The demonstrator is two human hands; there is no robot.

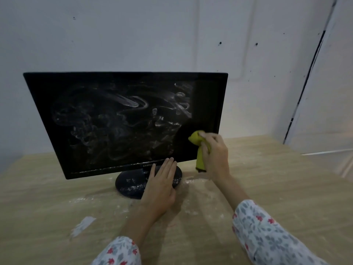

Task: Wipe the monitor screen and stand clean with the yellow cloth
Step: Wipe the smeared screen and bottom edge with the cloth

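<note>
A black monitor [118,119] stands on a wooden table, its screen smeared with white powdery streaks across the middle and left. A dark strip along the screen's right side and lower right corner is free of smears. My right hand [214,150] grips a bunched yellow cloth [198,148] and presses it against the screen's lower right corner. The cloth's tail hangs down below the bezel. My left hand [161,182] lies flat, fingers together, on the right part of the round black stand [131,185], fingertips touching the monitor's lower bezel. White specks dot the stand.
The light wooden table [277,178] carries scattered white powder around the stand and a white smear [82,225] at the front left. A pale wall rises close behind the monitor, and a white panel with a dark edge [305,87] stands at the right.
</note>
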